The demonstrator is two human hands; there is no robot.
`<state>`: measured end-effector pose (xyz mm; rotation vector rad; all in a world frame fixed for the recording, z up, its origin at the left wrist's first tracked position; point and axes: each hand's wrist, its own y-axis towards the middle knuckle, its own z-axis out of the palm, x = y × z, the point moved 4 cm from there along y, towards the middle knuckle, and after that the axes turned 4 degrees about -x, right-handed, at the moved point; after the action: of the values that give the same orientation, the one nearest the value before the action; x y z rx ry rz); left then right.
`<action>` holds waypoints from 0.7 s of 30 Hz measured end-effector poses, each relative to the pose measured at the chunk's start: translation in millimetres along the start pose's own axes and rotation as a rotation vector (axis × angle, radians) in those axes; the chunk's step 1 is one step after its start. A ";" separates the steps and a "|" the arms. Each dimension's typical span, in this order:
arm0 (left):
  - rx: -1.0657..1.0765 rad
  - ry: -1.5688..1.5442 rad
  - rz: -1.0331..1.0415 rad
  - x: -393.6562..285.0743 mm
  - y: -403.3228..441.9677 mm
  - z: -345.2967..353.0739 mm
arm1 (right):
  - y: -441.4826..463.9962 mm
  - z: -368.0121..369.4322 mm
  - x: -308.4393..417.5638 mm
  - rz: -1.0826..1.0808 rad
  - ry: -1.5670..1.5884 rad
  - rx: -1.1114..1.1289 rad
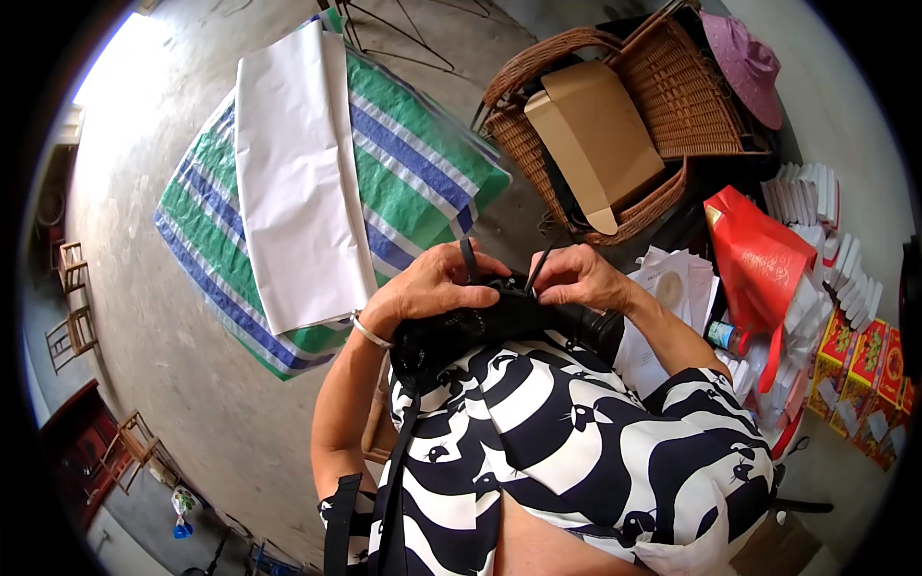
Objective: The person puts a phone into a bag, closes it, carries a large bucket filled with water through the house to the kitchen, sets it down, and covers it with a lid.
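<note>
A: How are the two hands placed?
B: They are apart but near each other, in front of the person's body. The left hand is closed about a black strap, and the right hand pinches a thin black cord.
A: Where does the black item lie?
B: Under the fingers, against the person's black-and-white patterned top. Its exact kind is hard to tell. A pale bracelet circles the left wrist.
A: And beyond the hands?
B: Ahead and to the left, a folded white sheet lies on a green, blue and white striped cover. Ahead to the right, a wicker chair bears a cardboard box, with a pink hat hanging near its back.
A: What stands closer on the right?
B: Loose papers, then a red bag, with red-and-yellow boxes past it
</note>
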<state>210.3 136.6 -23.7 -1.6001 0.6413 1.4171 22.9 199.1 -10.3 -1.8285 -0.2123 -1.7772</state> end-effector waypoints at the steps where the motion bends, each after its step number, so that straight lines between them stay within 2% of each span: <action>1: 0.002 0.002 0.000 0.5 0.4 -0.3 | 0.0 -0.5 -1.9 -0.002 0.001 -0.002; 3: -0.003 0.014 0.024 0.1 1.1 -0.9 | -1.5 -1.7 -10.9 0.121 0.227 -0.060; 4: -0.001 0.017 0.024 -0.6 1.3 -1.3 | -1.5 -1.4 -10.6 0.118 0.229 -0.062; 6: -0.003 0.000 0.027 -1.5 0.4 -1.3 | -2.7 -2.5 -6.4 0.007 0.223 -0.163; 10: -0.005 0.005 0.024 0.1 0.4 -3.1 | -1.9 4.2 -11.8 -0.031 0.209 -0.258; 12: -0.002 -0.092 -0.037 -1.6 0.6 -2.5 | 0.0 8.9 -16.0 -0.030 0.381 -0.358; 16: 0.015 -0.069 -0.048 -0.2 0.5 -3.8 | 3.5 9.1 -20.1 -0.080 0.426 -0.384; 21: -0.022 -0.204 -0.095 1.3 2.1 -4.6 | 6.3 13.3 -24.2 -0.141 0.414 -0.405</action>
<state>211.2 131.8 -25.7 -1.4595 0.4265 1.4974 35.0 207.1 -34.6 -1.6789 0.1998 -2.3865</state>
